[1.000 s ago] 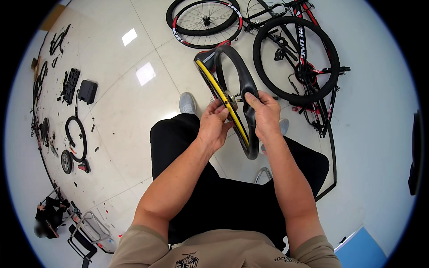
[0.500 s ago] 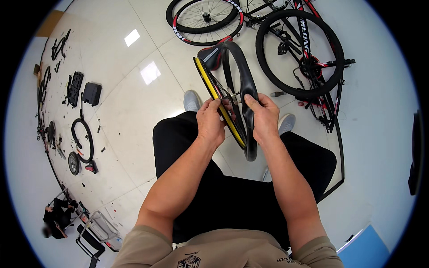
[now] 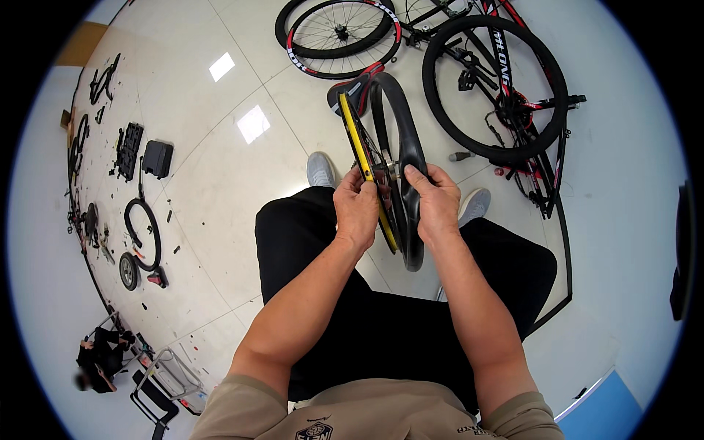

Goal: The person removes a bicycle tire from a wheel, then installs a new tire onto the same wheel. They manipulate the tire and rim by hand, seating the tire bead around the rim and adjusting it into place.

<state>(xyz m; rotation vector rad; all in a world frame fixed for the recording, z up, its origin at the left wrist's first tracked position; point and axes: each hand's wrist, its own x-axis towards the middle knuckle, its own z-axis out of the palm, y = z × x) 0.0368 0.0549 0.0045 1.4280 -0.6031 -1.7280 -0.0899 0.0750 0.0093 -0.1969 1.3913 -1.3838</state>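
My left hand (image 3: 356, 209) grips the edge of a small spoked wheel rim (image 3: 355, 139), seen nearly edge-on with a yellow band around it. My right hand (image 3: 438, 204) is closed around a smooth black rubber ring, which looks like an inner tube (image 3: 402, 110), the thumb pressing on its side where it bulges. Rim and tube are side by side above the floor between my knees. A silvery metal part, likely the hub axle (image 3: 394, 170), shows between them. The fingertips of both hands are partly hidden. Just beyond the tube a black and red bicycle saddle (image 3: 352, 92) lies on the floor.
A black and red bicycle frame (image 3: 506, 81) lies ahead right with a large tyre (image 3: 433, 99) over it. Further ahead is a spoked wheel (image 3: 312, 67). At left lie a black case (image 3: 157, 158), a tyre (image 3: 154, 227) and scattered parts. A person (image 3: 103, 356) sits far left.
The rim and tube have shifted slightly right, and the rim has turned closer to the tube. Both hands keep their holds. The surroundings have shifted slightly right in the view.
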